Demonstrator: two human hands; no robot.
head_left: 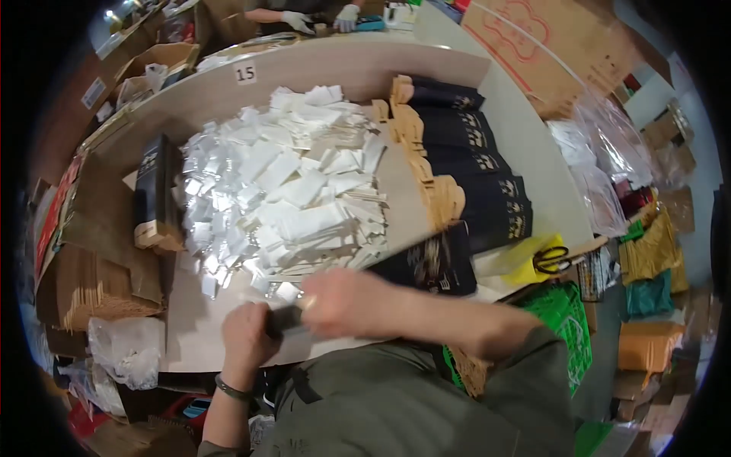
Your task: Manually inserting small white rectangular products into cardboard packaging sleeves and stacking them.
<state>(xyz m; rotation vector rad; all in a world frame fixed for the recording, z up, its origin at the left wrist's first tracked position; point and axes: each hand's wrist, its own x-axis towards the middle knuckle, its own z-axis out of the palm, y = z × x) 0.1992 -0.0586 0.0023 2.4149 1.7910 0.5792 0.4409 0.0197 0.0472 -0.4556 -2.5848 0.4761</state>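
Observation:
My left hand (247,337) is closed on one end of a small dark grey strip (285,320) near the table's front edge. On the strip's other end my right hand (343,302) is closed too, smeared by motion. The strip's kind cannot be made out. Beyond my hands lies a large heap of flat white packets (297,179), with small clear, shiny sachets (204,190) along its left side. A black printed pouch (430,263) lies just past my right forearm, partly hidden by it. Behind it, black pouches with kraft-brown ends (464,164) overlap in a row.
A dark bundle with a brown end (158,190) stands left of the heap. Folded brown cardboard (99,289) and a clear plastic bag (129,350) flank the left edge. Black-handled scissors (550,260) rest in a yellow holder (525,255) at right. Across the table's raised back board (343,65), a gloved person works.

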